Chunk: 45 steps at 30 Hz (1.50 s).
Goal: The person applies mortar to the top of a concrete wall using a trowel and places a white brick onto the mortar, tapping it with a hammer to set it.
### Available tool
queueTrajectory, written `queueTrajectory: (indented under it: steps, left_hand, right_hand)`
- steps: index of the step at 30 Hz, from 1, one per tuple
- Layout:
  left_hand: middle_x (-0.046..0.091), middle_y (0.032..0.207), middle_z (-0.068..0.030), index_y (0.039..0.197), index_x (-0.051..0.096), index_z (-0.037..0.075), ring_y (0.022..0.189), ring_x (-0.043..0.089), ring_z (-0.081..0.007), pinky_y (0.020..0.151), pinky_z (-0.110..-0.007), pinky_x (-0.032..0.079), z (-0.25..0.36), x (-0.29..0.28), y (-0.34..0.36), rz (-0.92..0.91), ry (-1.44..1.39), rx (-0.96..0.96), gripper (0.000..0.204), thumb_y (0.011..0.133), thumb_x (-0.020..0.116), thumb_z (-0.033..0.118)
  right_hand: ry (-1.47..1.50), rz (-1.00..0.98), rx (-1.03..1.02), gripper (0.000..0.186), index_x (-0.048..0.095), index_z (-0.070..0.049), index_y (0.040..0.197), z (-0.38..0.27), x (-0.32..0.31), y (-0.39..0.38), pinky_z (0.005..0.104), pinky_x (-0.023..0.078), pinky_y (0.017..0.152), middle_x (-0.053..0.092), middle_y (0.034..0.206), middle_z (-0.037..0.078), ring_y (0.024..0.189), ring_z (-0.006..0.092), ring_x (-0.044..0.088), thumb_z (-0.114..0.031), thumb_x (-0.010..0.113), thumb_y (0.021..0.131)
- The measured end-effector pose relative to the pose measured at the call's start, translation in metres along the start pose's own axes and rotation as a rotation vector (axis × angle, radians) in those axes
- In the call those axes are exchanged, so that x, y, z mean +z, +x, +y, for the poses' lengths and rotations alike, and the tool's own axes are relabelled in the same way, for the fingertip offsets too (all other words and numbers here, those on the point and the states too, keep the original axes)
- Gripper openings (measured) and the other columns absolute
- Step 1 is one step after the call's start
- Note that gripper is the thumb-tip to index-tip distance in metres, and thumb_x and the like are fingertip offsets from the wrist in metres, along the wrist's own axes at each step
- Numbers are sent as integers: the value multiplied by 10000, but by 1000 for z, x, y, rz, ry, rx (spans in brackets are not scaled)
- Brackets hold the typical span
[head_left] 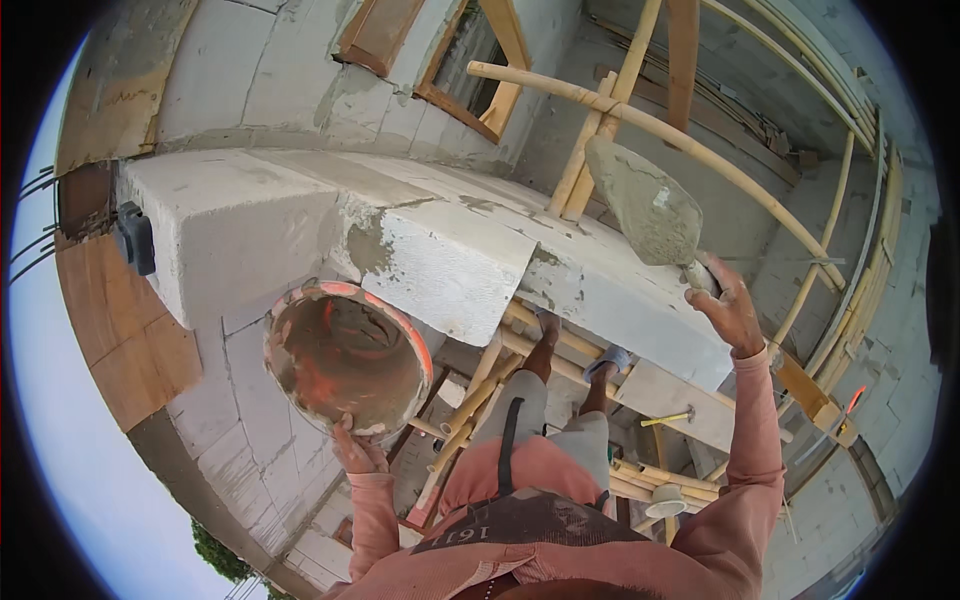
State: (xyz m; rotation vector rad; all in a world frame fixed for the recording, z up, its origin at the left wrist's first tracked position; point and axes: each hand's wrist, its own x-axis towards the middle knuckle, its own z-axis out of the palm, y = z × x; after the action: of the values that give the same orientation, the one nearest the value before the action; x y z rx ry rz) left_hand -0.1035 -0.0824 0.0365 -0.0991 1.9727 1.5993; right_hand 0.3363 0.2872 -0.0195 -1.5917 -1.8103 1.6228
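Note:
My left hand point(357, 446) grips the near rim of an orange bucket point(425, 350), its inside coated with grey mortar. The bucket is tipped so that its mouth faces me, beside the wall. In my right hand point(733, 312) is the handle of a trowel point(640, 200), raised over the wall top, its blade covered with wet mortar. Between them a white block point(455, 268) sits on the wall, with mortar smeared at its left end. To its right runs the lower white course point(625, 310) of the wall, with mortar patches near the block.
Bamboo scaffold poles point(680, 130) cross at the upper right, and more lie under my feet. A taller block point(235, 230) stands at the left with a black tool point(134, 238) against it. A hammer point(668, 417) and a pale bowl point(667, 500) lie below at the right.

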Motion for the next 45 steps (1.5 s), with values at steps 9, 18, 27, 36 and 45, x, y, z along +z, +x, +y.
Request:
queueTrajectory:
  steps: [9,18,27,36,45]
  left_hand:
    - [608,1257,-109,1308,501,64,1104,650,-276,870,-435,607,29,35,-6,115,53,-6,413,927,598,189]
    - [597,1292,-96,1343,490,60,1174,608,-268,978,-464,543,28,36,-10,81,104,27,444,934,588,202]
    - [568,1353,-102,1385,467,65,1248,561,-286,1038,-480,484,29,16,-13,98,153,37,520,927,612,264]
    - [564,1324,-149,1209,547,39,1206,588,-333,954,-533,568,19,2,-12,99,72,53,412,960,644,353]
    - [554,1349,-121,1241,541,61,1250,555,-313,1023,-538,505,23,4,-11,-1,84,13,387,987,581,350]
  right_hand:
    - [-214,-300,-214,566,631,-71,1312,9,27,126,441,349,1137,636,1333,134,1343,354,487,-202,715,767]
    - [-214,-292,-313,524,638,-50,1275,25,65,162,426,423,1077,668,1226,185,1182,373,591,-177,668,767]
    - [-324,-336,-353,542,646,-76,1287,43,97,194,425,406,1111,604,1357,165,1249,337,555,-229,677,768]
    - [-70,-433,-291,577,640,-72,1307,-10,83,180,432,342,1150,637,1314,157,1304,336,515,-176,702,743]
    - [-313,-292,-494,530,650,-112,1292,-39,84,164,424,414,1104,658,1267,157,1251,327,558,-164,687,765]
